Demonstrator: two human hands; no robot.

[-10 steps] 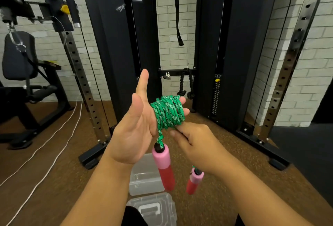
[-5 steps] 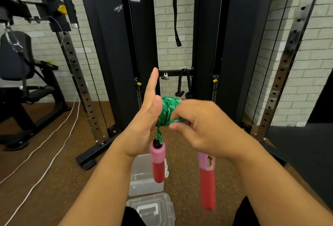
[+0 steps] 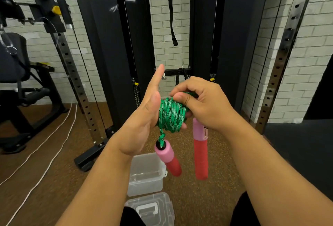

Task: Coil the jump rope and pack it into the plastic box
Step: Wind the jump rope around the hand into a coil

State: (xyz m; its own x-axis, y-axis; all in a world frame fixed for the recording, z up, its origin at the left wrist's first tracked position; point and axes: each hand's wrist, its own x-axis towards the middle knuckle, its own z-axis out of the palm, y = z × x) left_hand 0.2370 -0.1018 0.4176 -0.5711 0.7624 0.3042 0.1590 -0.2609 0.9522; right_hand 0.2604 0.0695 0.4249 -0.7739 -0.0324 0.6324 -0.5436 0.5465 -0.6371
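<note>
The green jump rope (image 3: 171, 115) is wound in a tight coil around the fingers of my left hand (image 3: 144, 117), whose index finger points up. My right hand (image 3: 201, 103) pinches the top of the coil between thumb and fingers. Two pink-and-red foam handles dangle below: one (image 3: 168, 158) hangs from the coil on a short knotted piece of rope, the other (image 3: 201, 153) hangs under my right palm. The clear plastic box (image 3: 146, 186) stands open on the floor below my hands, with its lid (image 3: 149, 209) lying nearer to me.
A black cable machine (image 3: 111, 45) rises straight ahead with perforated steel uprights (image 3: 75, 85) on both sides. A black exercise seat (image 3: 12, 59) stands at the left. White cords (image 3: 45, 144) trail over the brown floor, and a dark mat (image 3: 297, 153) lies at the right.
My right hand rose from below the coil to its top, laying the last turn of rope. The second handle swung up and now hangs under my right palm.
</note>
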